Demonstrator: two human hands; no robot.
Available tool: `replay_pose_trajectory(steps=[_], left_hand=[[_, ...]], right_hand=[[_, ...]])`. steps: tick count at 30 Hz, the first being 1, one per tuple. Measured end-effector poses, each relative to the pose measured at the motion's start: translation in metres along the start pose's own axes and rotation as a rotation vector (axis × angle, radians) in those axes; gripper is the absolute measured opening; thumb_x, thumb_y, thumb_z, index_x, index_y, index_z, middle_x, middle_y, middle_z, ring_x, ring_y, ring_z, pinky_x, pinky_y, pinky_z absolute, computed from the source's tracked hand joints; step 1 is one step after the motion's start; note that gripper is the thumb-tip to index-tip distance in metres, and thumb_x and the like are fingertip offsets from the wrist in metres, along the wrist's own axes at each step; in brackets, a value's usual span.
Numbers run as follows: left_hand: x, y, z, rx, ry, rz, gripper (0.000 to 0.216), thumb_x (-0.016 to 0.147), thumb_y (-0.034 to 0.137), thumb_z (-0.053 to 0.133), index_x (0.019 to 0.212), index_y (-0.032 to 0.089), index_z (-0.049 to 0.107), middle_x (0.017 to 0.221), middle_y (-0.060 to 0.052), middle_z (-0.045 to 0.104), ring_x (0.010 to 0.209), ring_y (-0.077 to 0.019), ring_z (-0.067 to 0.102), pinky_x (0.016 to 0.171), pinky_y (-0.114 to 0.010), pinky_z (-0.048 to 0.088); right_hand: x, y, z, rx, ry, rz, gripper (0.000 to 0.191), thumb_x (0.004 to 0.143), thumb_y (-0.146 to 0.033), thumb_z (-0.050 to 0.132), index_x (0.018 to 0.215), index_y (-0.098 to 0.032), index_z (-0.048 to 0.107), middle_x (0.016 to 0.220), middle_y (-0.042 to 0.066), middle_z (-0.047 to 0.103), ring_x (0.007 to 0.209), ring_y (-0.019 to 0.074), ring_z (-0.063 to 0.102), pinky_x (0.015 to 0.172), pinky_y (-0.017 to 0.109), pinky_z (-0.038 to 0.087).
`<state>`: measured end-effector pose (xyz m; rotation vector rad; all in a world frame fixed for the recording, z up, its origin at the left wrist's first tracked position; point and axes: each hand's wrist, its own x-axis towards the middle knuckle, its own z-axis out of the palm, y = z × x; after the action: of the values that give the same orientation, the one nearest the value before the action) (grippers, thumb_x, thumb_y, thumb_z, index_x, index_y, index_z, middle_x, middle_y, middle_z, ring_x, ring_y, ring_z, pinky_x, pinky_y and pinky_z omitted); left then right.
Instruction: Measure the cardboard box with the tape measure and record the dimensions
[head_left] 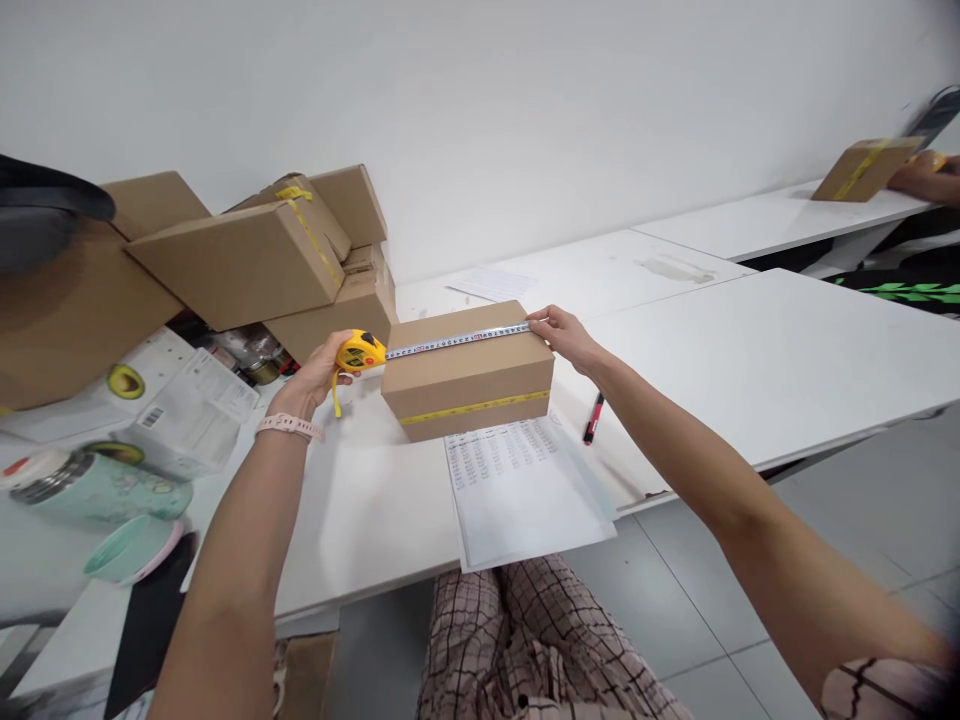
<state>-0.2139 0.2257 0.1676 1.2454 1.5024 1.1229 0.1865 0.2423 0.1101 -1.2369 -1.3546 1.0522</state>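
Observation:
A brown cardboard box [469, 372] with yellow tape along its front side lies on the white table. My left hand [321, 372] is closed around a yellow tape measure [361, 350] just off the box's left end. Its metal blade [457, 341] stretches across the top of the box to the right edge. There my right hand [561, 332] pinches the blade's end between thumb and fingers, touching the box's upper right corner. A printed sheet [517, 510] with columns of figures lies partly against the box's front, and a red and black marker [593, 419] rests to its right.
Several cardboard boxes [240, 260] are piled at the back left. A mint-green bottle [112, 487] and a green bowl [135, 550] are at the left. Loose paper [491, 284] lies behind the box. Far right, another person's hand [926, 180] is at a taped box [862, 170].

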Motion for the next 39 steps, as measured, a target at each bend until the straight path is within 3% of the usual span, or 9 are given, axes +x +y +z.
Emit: replay_pose_trajectory(steps=[6,9,13,16,19,23,29,34,39], left_hand=[[-0.025,0.026,-0.007,0.156,0.039,0.131,0.048,0.069,0.051,0.073,0.101,0.016,0.07,0.088,-0.006,0.071,0.063,-0.0148,0.06,0.049,-0.022,0.041],[-0.073,0.033,-0.001,0.151,-0.117,0.142,0.055,0.071,0.053,0.076,0.112,0.018,0.07,0.096,-0.009,0.074,0.069,-0.0194,0.065,0.052,-0.026,0.046],[-0.158,0.002,0.044,-0.028,-0.542,-0.032,0.063,0.074,0.052,0.08,0.129,0.027,0.064,0.115,-0.013,0.071,0.078,-0.0255,0.072,0.058,-0.034,0.057],[-0.196,-0.028,0.096,-0.359,-0.674,-0.191,0.062,0.072,0.052,0.081,0.125,0.03,0.058,0.117,-0.011,0.067,0.076,-0.027,0.075,0.054,-0.035,0.059],[-0.193,-0.036,0.138,-0.576,-0.575,-0.153,0.055,0.074,0.057,0.077,0.116,0.026,0.06,0.114,-0.01,0.066,0.075,-0.025,0.075,0.055,-0.035,0.06],[-0.156,-0.016,0.163,-0.64,-0.481,-0.11,0.053,0.076,0.062,0.071,0.108,0.02,0.065,0.108,-0.011,0.069,0.072,-0.0226,0.073,0.057,-0.034,0.06],[-0.139,-0.01,0.172,-0.66,-0.446,-0.158,0.051,0.075,0.062,0.071,0.105,0.021,0.065,0.103,-0.009,0.071,0.071,-0.0235,0.074,0.057,-0.035,0.06],[-0.151,-0.011,0.17,-0.685,-0.456,-0.163,0.051,0.076,0.061,0.072,0.108,0.021,0.064,0.101,-0.008,0.071,0.068,-0.0225,0.074,0.056,-0.034,0.06],[-0.155,-0.002,0.165,-0.683,-0.413,-0.208,0.058,0.073,0.058,0.076,0.11,0.016,0.062,0.099,-0.007,0.071,0.067,-0.0241,0.074,0.053,-0.032,0.059]], right_hand=[[0.004,-0.012,-0.01,-0.292,0.013,-0.163,0.006,0.088,-0.021,0.062,0.083,-0.022,0.059,0.092,0.005,0.066,0.091,0.021,0.058,0.086,0.037,0.044],[0.009,-0.036,-0.015,-0.297,-0.065,-0.316,0.008,0.088,-0.018,0.063,0.082,-0.023,0.06,0.095,0.004,0.068,0.098,0.0221,0.057,0.094,0.039,0.042],[0.019,-0.067,0.001,-0.324,-0.254,-0.461,0.004,0.089,-0.022,0.062,0.087,-0.024,0.065,0.102,0.005,0.069,0.104,0.0245,0.055,0.101,0.041,0.039],[0.036,-0.076,0.028,-0.447,-0.408,-0.497,0.008,0.086,-0.023,0.061,0.088,-0.024,0.068,0.1,0.005,0.069,0.111,0.0283,0.052,0.107,0.047,0.035],[0.059,-0.072,0.052,-0.448,-0.455,-0.505,0.01,0.083,-0.024,0.06,0.088,-0.024,0.069,0.102,0.005,0.07,0.112,0.0283,0.053,0.108,0.046,0.036],[0.089,-0.056,0.068,-0.312,-0.341,-0.384,0.008,0.081,-0.027,0.062,0.085,-0.023,0.068,0.097,0.003,0.071,0.102,0.0237,0.057,0.101,0.038,0.044],[0.107,-0.034,0.077,-0.372,-0.17,-0.209,0.009,0.072,-0.029,0.077,0.075,-0.023,0.07,0.082,0.004,0.071,0.088,0.0217,0.059,0.086,0.034,0.048],[0.107,-0.032,0.075,-0.41,-0.192,-0.188,0.013,0.074,-0.033,0.076,0.078,-0.022,0.071,0.083,0.006,0.073,0.089,0.0237,0.061,0.083,0.035,0.05],[0.108,-0.036,0.074,-0.618,-0.236,-0.214,0.015,0.081,-0.032,0.066,0.09,-0.021,0.071,0.101,0.009,0.075,0.095,0.0254,0.064,0.086,0.037,0.051]])
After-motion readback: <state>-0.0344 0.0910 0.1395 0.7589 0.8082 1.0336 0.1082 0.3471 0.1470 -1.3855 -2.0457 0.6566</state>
